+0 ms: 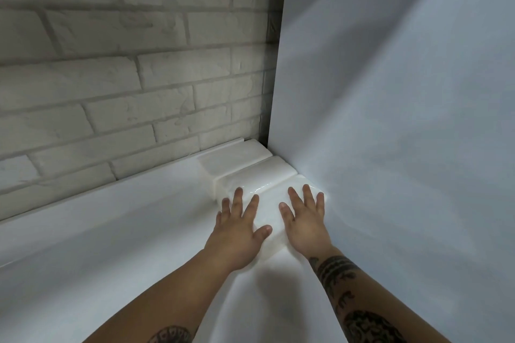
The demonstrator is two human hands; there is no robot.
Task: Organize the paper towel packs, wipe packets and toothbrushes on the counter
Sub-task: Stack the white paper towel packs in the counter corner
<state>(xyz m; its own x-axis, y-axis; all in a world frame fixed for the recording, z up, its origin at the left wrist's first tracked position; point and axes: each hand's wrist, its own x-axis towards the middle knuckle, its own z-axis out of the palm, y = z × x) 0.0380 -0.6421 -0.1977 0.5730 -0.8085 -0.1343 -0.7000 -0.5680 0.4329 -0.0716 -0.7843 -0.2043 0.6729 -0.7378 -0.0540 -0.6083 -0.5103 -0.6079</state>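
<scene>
Deep in the far right corner of the white counter [111,245], three white paper towel packs lie side by side in one row. The row runs from the whitewashed brick wall [111,64] toward the person, with its right flank against the plain white panel [390,120]. The far pack [234,160] sits just beside the strip at the foot of the bricks. The middle pack [259,175] touches it on the near side. The near pack [269,216] touches the middle one in turn, and its glossy wrap catches the light along that seam.

Both hands lie on the near pack, palms down. The left hand [239,228] covers its left part with fingers straight and spread, the thumb angled inward across the top. The right hand [303,220] covers its right part, close to the panel, also with fingers straight and spread. Neither hand curls around anything; they rest flat on the wrap with a strip of the pack showing between them. Whether they bear down or only touch cannot be told.

Dark tattoos mark both forearms. The packs are overexposed, so no print or label can be read on them.
</scene>
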